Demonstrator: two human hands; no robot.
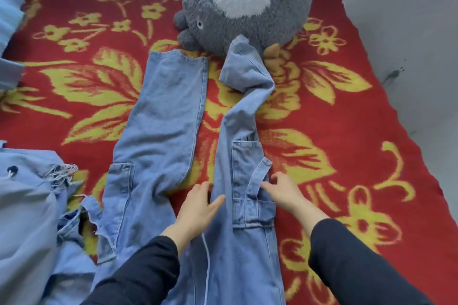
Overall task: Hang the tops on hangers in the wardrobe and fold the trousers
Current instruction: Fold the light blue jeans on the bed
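Light blue denim trousers (161,116) lie lengthwise on the bed, legs pointing away from me, the right leg twisted and narrow with its cuff against a plush toy. My left hand (198,208) rests flat with straight fingers at the crotch, on the inner edge of the right leg. My right hand (282,192) lies on the right leg's cargo pocket, fingertips touching a loose denim strap (257,176). Neither hand grips the cloth.
A red blanket with yellow flowers (347,119) covers the bed. A big grey and white plush toy (245,2) sits at the far end. More blue garments (27,200) with frayed edges are heaped at the left. A grey wall (409,20) runs along the right.
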